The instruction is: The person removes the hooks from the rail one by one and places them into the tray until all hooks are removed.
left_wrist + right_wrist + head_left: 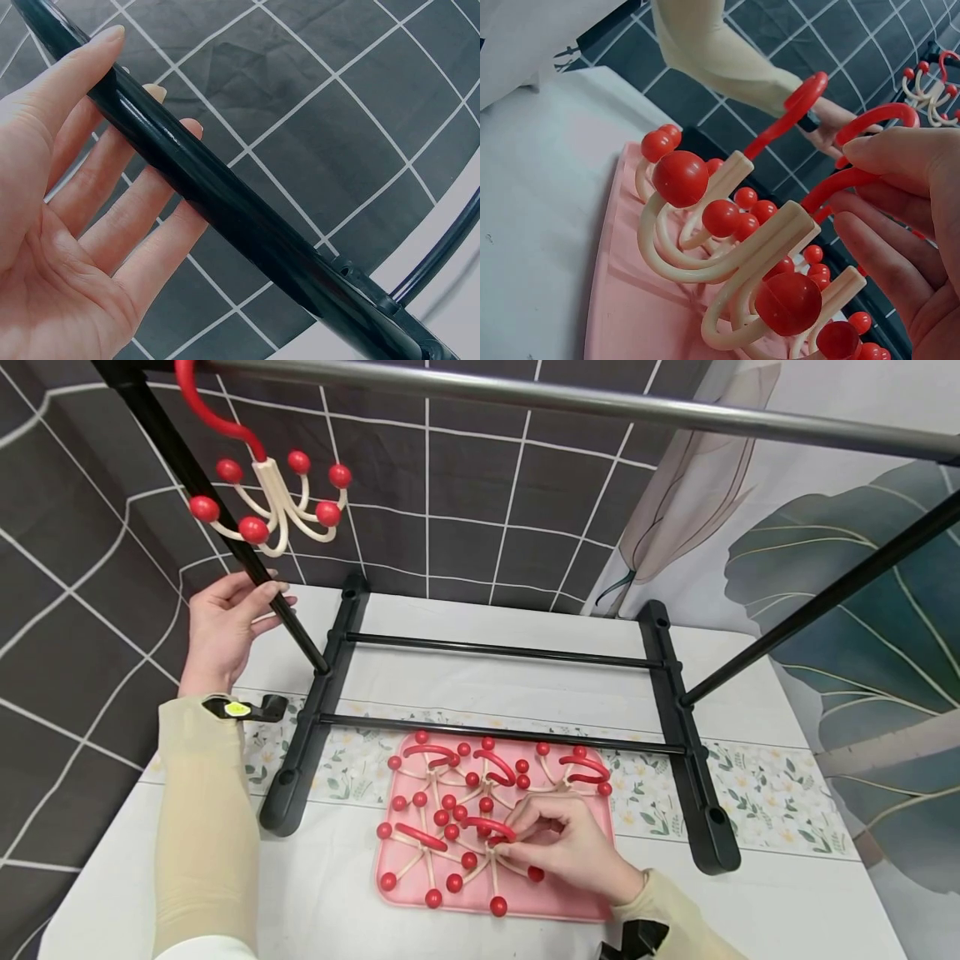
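Closest to me, my right hand (566, 843) pinches one hanger (492, 857) by its red hook (480, 822), the cream stem just beside the fingertips, at the pink tray (573, 906). Farther out, my left hand (228, 618) holds the black upright (296, 628) between thumb and fingers, near a second hanger (273, 485) dangling.

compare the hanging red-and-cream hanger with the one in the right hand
The hanging red-and-cream, ball-tipped hanger is up near the round silver bar; the held red-and-cream hanger is low, at the pink rectangular tray. No hand touches the hanging hanger, while the fingers of the right hand pinch the held hanger's red hook. Both have a cream stem and curved prongs ending in red balls.
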Available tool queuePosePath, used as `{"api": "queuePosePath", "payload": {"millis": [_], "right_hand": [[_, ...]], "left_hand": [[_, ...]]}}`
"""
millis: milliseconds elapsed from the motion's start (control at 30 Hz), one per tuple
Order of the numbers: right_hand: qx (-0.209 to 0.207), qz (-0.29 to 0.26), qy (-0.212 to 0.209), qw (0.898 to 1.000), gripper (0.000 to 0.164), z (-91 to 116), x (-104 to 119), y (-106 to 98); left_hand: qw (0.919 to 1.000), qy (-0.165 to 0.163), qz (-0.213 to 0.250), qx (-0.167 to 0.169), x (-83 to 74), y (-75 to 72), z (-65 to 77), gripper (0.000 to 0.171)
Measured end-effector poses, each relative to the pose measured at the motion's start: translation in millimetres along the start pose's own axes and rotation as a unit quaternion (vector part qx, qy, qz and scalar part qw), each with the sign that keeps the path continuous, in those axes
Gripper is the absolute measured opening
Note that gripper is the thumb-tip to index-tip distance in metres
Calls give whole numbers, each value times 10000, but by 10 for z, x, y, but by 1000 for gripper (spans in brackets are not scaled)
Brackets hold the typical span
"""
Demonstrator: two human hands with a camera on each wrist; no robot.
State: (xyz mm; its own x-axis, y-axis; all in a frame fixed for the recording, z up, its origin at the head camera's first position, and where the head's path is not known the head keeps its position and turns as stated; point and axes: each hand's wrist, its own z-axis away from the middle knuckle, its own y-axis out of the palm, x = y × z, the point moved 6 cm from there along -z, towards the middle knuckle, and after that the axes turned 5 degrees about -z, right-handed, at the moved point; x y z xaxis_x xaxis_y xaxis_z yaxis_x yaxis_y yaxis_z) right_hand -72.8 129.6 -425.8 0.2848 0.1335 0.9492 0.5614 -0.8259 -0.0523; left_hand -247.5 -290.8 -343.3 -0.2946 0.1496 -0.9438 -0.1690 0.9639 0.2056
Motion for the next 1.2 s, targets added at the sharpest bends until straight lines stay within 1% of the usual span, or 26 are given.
{"api": "queuePosePath", "payload": {"millis": [233, 367, 467, 700, 800, 933, 1200], "right_hand": [[-31, -101, 173, 9998, 18, 6, -1, 16], [-19, -24, 213, 9998, 21, 5, 30, 6], [-6, 148, 43, 9999, 25, -8, 86, -6], [131, 389, -726, 9965, 32, -72, 274, -47], [186, 542, -828, 9949, 31, -92, 308, -77], [207, 718, -834, 9937, 30, -103, 306, -98], [166, 870, -957, 9915, 28, -94, 313, -91]], "left_hand": [[10000, 14, 7, 18, 0, -2, 4, 22], [10000, 2, 0, 14, 2, -4, 3, 23], [10000, -14, 3, 8, 5, -6, 0, 24], [10000, -27, -60, 12, 5, -3, -3, 24], [10000, -31, -77, 7, 1, -1, -1, 24], [10000, -58, -80, 4, -3, 4, 1, 24], [9999, -102, -18, -22, -2, -2, 6, 26]]}}
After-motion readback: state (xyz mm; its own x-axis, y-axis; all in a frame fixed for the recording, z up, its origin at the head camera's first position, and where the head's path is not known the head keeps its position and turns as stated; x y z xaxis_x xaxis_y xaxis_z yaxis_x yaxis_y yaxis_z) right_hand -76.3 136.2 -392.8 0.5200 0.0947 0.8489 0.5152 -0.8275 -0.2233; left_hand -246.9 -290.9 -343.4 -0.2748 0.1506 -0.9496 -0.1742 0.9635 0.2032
